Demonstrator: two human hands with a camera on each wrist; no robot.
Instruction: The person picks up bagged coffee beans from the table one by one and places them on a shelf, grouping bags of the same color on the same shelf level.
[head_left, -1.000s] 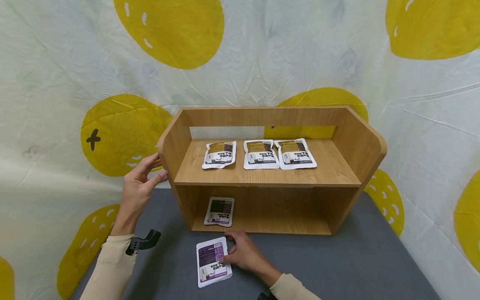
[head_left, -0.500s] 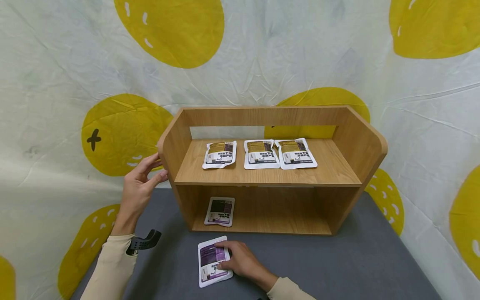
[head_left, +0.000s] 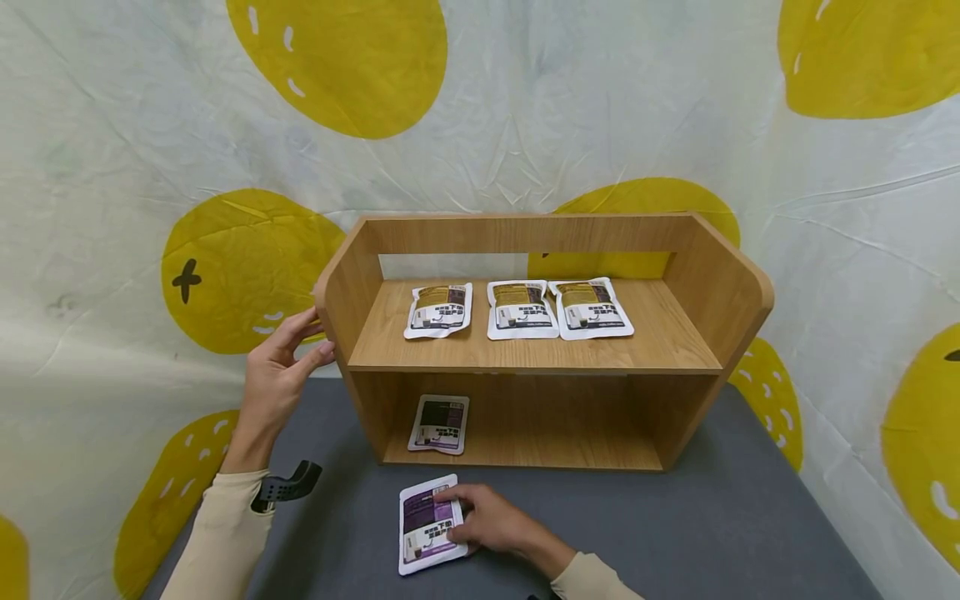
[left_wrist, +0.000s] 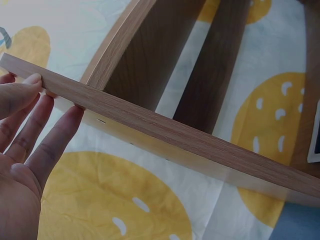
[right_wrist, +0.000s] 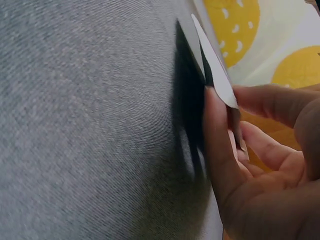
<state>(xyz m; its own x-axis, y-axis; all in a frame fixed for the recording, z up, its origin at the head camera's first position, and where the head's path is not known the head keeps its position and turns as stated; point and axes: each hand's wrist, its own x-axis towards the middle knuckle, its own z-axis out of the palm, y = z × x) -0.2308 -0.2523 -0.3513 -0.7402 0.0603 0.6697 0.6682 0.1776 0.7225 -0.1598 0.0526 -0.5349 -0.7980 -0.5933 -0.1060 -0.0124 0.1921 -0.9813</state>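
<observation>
My right hand (head_left: pixel 491 523) pinches the right side of a white-edged purple pouch (head_left: pixel 418 523) in front of the shelf. In the right wrist view, the pouch (right_wrist: pixel 215 65) stands tilted off the cloth, a dark shadow beneath it, with fingers on both its faces. My left hand (head_left: pixel 273 379) touches the outer left side of a two-tier wooden shelf (head_left: pixel 525 360) with its fingertips. The left wrist view has those extended fingers (left_wrist: pixel 55 140) against the side panel (left_wrist: pixel 150 120), the thumb at its edge. On the lower tier lies a dark-labelled pouch (head_left: pixel 439 423).
Gold-labelled pouches lie on the upper tier: one at left (head_left: pixel 438 310), one in the middle (head_left: pixel 522 309) and one at right (head_left: pixel 591 308). A grey cloth (head_left: pixel 600 533) covers the tabletop. Behind hangs a white sheet (head_left: pixel 480 108) with yellow shapes.
The right-hand fingers have come from the pouch's upper right edge into a pinch on its right side. The purple pouch has shifted slightly right. My left hand keeps its place.
</observation>
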